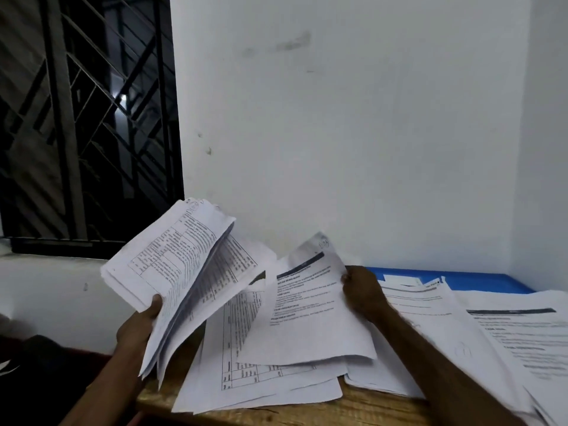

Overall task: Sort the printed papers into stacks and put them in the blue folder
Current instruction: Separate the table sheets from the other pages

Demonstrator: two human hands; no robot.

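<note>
Over the left edge of the brown wooden bench [307,412], the left hand [136,325] holds up a thick fanned bundle of printed white papers [166,272], its grip clamped on the bundle's lower edge. Mid-bench, the right hand [362,293] has its grip pinched on a single white sheet with a dark header bar [307,321], tilted above a loose pile of table-printed sheets [246,373]. The flat blue folder [479,276] lies at the far right corner, partly under another stack of printed pages [491,333].

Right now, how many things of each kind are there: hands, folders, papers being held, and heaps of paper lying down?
Hands: 2, left hand and right hand
Blue folder: 1
Held bundle, gripped by the left hand: 1
Single sheet, pinched by the right hand: 1
Heaps lying down: 2, middle heap and right heap
Total: 7
</note>
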